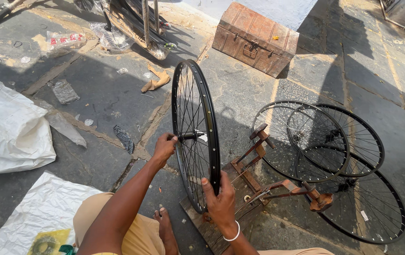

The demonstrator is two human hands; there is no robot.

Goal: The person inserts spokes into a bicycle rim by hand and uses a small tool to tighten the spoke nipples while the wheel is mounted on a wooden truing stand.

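A black spoked bicycle wheel rim [210, 118] stands upright in front of me on a wooden board [214, 231]. My left hand [164, 146] pinches the axle at the hub [192, 136]. My right hand [220, 200] grips the lower right part of the rim, a white bangle on its wrist. A rusty metal truing stand [278, 189] sits on the board just right of the wheel.
Three more black spoked wheels [335, 165] lie flat on the stone floor to the right. A rusty metal box [254, 38] stands at the back. White plastic sacks [8, 132] lie at the left, with scraps and wrappers scattered. My bare foot [164, 226] rests near the board.
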